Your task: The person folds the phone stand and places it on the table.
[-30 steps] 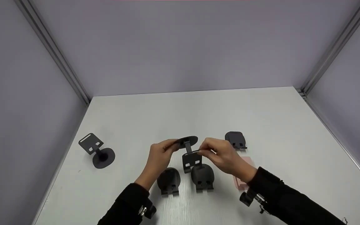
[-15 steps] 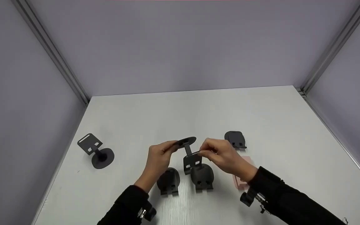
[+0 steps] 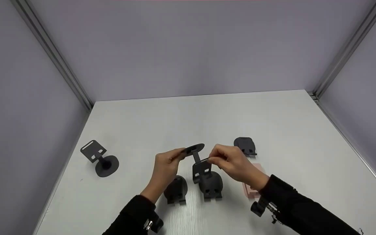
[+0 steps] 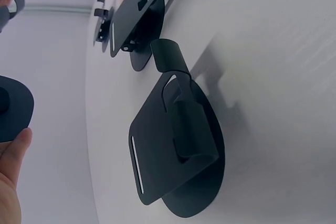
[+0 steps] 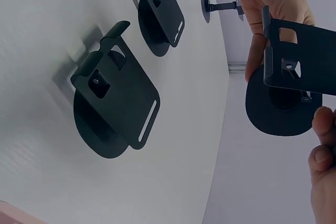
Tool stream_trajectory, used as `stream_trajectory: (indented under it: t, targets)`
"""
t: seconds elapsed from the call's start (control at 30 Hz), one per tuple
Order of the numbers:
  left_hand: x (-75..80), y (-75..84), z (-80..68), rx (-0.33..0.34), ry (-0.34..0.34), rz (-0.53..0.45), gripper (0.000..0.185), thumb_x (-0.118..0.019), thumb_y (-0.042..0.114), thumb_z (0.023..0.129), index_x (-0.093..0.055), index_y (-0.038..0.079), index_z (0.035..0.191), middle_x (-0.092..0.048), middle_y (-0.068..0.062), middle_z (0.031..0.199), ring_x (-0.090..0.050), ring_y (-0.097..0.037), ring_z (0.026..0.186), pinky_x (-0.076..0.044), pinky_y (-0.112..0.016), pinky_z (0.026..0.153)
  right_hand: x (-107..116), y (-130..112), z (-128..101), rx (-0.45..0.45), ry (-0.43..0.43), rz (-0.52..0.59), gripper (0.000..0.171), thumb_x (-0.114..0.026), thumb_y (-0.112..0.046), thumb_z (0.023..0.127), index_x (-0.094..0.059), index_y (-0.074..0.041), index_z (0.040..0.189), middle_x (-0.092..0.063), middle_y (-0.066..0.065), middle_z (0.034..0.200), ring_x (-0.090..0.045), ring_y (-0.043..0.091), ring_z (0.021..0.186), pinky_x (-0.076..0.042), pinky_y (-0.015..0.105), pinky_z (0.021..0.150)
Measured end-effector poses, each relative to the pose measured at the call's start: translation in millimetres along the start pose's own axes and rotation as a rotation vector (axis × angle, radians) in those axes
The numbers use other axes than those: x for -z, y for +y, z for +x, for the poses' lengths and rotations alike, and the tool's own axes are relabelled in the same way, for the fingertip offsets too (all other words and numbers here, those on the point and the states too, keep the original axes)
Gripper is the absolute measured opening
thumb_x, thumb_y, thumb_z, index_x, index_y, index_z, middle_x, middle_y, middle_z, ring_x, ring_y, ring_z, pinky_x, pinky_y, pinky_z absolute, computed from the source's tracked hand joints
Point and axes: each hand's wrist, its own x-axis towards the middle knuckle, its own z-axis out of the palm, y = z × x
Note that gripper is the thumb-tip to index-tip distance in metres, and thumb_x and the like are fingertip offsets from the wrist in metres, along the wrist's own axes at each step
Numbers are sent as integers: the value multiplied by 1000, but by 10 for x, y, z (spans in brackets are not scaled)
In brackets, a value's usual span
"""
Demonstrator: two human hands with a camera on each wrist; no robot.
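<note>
Both hands hold a black foldable phone stand above the middle of the table in the head view. My left hand point(image 3: 165, 164) pinches the rim of its round base point(image 3: 194, 149), which is uppermost and tilted. With thumb and fingertips, my right hand point(image 3: 228, 161) grips the edge of its slotted plate point(image 3: 202, 168). A thin arm joins plate and base, unfolded between them. The right wrist view shows the plate point(image 5: 310, 56) with two cutouts and a bent lip, overlapping the base point(image 5: 278, 114). Beneath the hands lie two folded stands, one left point(image 3: 176, 189) and one right point(image 3: 211, 185).
An unfolded phone stand point(image 3: 107, 165) stands at the table's left. Another folded one point(image 3: 245, 146) lies beyond the right wrist. A pink object point(image 3: 251, 192) sits partly hidden under the right forearm. Grey panels point(image 3: 194, 49) wall the white table point(image 3: 162, 124) at back and sides.
The base in my left hand has tipped and dropped slightly, and the plate has shifted a little right and down. Both hands keep their hold; the stands on the table stay put.
</note>
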Motion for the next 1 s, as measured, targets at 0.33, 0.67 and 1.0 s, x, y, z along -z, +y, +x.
stream_trajectory:
  t: [0.33,0.67,1.0]
  targets:
    - [4,11,-11,-36,30,37,15,-72,-5,90,-79,-1,103,-79,-10,93,-76,-21,79,-62,-33,67,-7,-16,16,-27,-4,30,12,-71,-9,96,-67,-14,86,-52,-2,64,-42,1,57,-34,19,49]
    - [3,27,-8,-146,71,64,17,-72,-7,88,-79,-1,102,-79,-11,94,-77,-23,85,-62,-27,72,-18,-40,35,-86,-15,24,14,-70,-13,97,-65,-16,85,-53,-4,65,-45,2,57,-36,20,49]
    - [-14,24,0,-197,89,66,17,-72,-6,89,-79,0,103,-79,-9,95,-77,-22,86,-61,-24,75,-41,-56,55,-167,-22,82,15,-68,-15,100,-64,-14,86,-57,3,67,-49,6,58,-38,20,51]
